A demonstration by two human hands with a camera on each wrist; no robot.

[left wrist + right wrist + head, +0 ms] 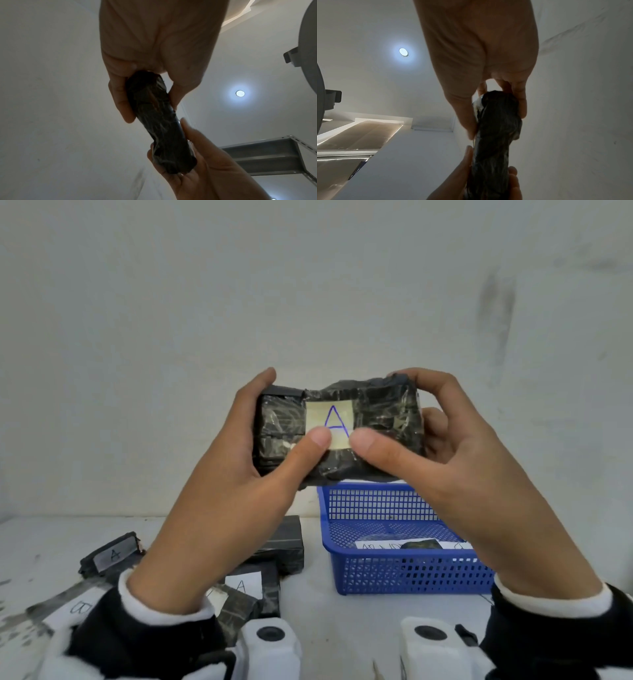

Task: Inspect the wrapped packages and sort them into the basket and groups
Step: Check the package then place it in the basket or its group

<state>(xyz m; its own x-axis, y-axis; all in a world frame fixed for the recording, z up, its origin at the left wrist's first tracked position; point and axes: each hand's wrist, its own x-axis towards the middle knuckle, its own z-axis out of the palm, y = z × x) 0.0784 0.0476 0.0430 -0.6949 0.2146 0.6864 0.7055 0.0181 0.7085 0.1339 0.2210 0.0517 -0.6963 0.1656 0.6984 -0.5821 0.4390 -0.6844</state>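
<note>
Wearing crinkled black wrap, the package (376, 419) shows a blue-lettered "A" label (330, 422).

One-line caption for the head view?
Both hands, left hand and right hand, hold an A-labelled wrapped package above the blue basket.

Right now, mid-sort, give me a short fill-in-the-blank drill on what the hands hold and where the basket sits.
1. Both the left hand and the right hand hold one black plastic-wrapped package whose pale paper label bears the blue letter ____.
2. The perforated plastic basket on the white table is coloured ____.
3. On the label's lower edge rest the two ____.
4. The loose black packages lie on the basket's ____ side.

Missing words: A; blue; thumbs; left
</note>
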